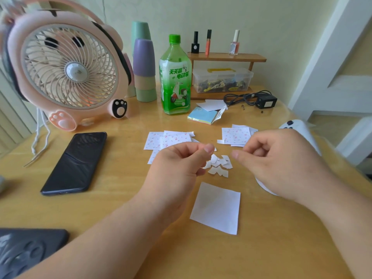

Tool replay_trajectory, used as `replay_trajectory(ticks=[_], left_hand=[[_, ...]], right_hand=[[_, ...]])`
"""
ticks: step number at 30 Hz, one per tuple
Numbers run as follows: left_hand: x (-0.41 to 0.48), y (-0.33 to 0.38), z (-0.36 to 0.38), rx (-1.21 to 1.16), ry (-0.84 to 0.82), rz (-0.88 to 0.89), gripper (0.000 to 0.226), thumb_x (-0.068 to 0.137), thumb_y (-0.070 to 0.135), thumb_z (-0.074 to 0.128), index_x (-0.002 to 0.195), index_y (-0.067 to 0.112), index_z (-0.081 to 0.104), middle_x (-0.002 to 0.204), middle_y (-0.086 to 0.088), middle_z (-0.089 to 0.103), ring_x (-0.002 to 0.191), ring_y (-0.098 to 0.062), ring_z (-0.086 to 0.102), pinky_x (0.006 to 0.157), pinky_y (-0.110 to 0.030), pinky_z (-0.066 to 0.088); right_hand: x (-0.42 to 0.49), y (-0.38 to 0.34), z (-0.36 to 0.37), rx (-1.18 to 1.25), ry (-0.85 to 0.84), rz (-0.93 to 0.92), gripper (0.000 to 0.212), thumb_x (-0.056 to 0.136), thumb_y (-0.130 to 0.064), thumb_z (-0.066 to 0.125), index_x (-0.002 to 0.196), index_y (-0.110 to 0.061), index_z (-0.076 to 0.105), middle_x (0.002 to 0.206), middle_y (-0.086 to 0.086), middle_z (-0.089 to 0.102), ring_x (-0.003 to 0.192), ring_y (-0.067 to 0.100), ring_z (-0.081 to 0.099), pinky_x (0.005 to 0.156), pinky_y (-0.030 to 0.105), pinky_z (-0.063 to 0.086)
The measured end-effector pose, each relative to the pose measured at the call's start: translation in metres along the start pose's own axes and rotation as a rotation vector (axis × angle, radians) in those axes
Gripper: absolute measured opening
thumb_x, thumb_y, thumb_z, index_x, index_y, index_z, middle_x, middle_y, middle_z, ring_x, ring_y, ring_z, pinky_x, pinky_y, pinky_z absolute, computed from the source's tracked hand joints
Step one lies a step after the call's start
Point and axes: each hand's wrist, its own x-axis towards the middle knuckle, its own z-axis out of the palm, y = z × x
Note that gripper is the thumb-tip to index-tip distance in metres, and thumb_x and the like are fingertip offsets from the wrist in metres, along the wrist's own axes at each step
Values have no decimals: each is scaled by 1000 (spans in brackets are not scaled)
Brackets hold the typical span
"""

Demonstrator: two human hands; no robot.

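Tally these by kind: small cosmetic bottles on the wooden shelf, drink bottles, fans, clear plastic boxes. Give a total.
Cosmetic bottles: 3
Drink bottle: 1
Fan: 1
Clear plastic box: 1
Total: 6

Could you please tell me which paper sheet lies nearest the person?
The plain white square, alone, nearer than the left hand and right hand; the cherry-printed sheets lie beyond them.

Just below the fingers (209,148) lie matt white paper scraps (218,165) and a smooth paper sheet (217,208) — on a glossy wood surface (120,208). Left of them, the phone (75,164) is glossy black; beyond — a shiny green plastic bottle (175,77).
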Motion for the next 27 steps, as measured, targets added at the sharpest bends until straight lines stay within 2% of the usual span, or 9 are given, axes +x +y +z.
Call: replay_trajectory(ticks=[2,4,7,10,13,19,24,27], left_hand=[[-3,1,1,61,1,55,20,86,25,77,66,23,77,72,3,68,69,-12,57,75,-29,48],[-5,2,2,76,34,100,21,87,26,77,66,22,76,71,4,69,67,-11,58,72,-27,48],[-5,3,2,21,72,164,43,100,39,57,69,16,77,81,2,75,74,-14,59,72,-31,47],[-4,3,4,-128,-7,171,70,99,62,31,91,12,80,101,-7,76,86,-19,57,76,-37,46],[-3,0,6,-168,-123,120,85,93,74,26,108,8,78,115,-9,73,97,-20,57,84,-39,45],[-4,-6,7,-136,-253,120,87,88,71,20,110,11,78,123,-8,72,107,-22,56,90,-42,45],[-4,-7,8,-90,-261,117,87,86,72,21,112,13,79,120,-1,72,104,-15,57,92,-40,44],[-3,-9,8,-17,-262,157,85,88,73,17,114,21,79,122,0,70,106,-12,57,93,-38,44]], right_hand=[[-11,-11,8,149,1,-66,29,83,-30,80,61,-19,67,45,-7,54,41,7,42,43,19,34],[-17,-16,14,264,-18,-81,27,84,-25,80,61,-16,68,44,-7,50,41,6,38,42,16,31],[-20,-17,18,398,-55,-73,24,85,-21,79,62,-16,71,46,1,56,43,9,42,44,16,34],[-20,-18,17,459,-36,-90,24,87,-17,77,64,-18,72,46,-4,60,43,4,48,46,12,36],[-20,-18,15,531,5,-101,24,89,-15,73,65,-15,71,45,-6,60,40,1,47,46,10,35],[-17,-15,18,608,42,-69,25,90,-15,72,66,-11,71,48,0,62,40,3,50,48,11,37],[-14,-14,19,656,48,-15,23,91,-12,70,68,-8,71,52,3,66,39,5,51,46,10,37],[-13,-12,21,672,51,-8,23,90,-10,69,67,-10,72,55,6,68,40,5,51,46,10,36]])
